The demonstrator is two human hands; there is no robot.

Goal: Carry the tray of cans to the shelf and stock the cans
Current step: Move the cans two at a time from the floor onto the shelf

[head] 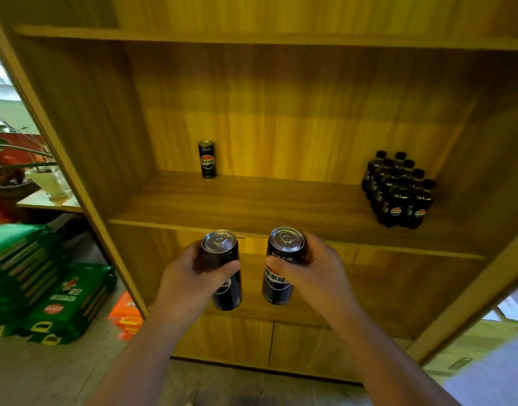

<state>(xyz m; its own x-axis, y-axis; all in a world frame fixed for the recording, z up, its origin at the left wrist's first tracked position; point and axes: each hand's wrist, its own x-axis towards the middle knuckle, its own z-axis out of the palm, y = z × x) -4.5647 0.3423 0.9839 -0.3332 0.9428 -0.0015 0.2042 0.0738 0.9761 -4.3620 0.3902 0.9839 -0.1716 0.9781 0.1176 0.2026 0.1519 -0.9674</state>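
Wooden shelf (251,206) boards are filling the view, with one black can (207,159) standing upright at the back left and a pack of dark bottles (398,191) sitting at the right. Below the shelf's front edge, the left hand (190,276) is wrapping its fingers around a left can (222,268), while the right hand (313,271) is gripping a right can (282,265), both upright and apart.

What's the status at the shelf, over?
Left hand and right hand each grip one can. One can already on the shelf, bottle pack far right. Nothing blocking.
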